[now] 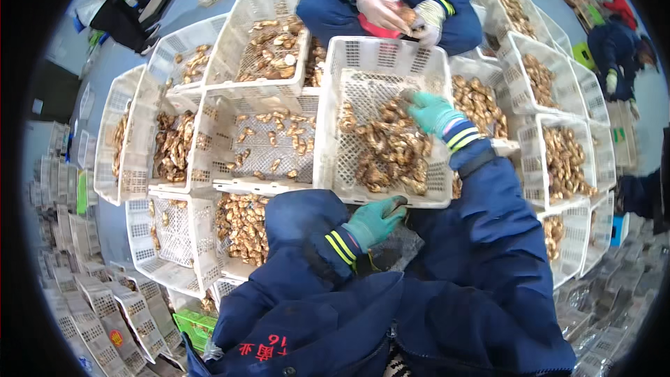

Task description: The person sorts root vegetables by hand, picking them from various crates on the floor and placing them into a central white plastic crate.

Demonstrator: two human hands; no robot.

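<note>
A white lattice crate (387,199) sits in front of me, partly filled with a heap of knobbly brown mushrooms (394,146). My right hand (434,113), in a green glove with soiled fingertips, reaches over its right wall. The fingers stretch out across the far side of the heap and look open. Just outside the crate's near wall is my left hand (375,223), also gloved in green. Its fingers are bent together; whatever is in them, if anything, is hidden. Dark grey material (398,248) lies beneath that hand, on my lap.
More mushroom crates stand on both sides, including a sparsely filled crate (269,146) at left and a fuller one (565,160) at right. Opposite sits a co-worker, whose gloved hands (401,14) hold a brown mushroom. Stacked crates (105,307) and a green basket (194,328) are lower left.
</note>
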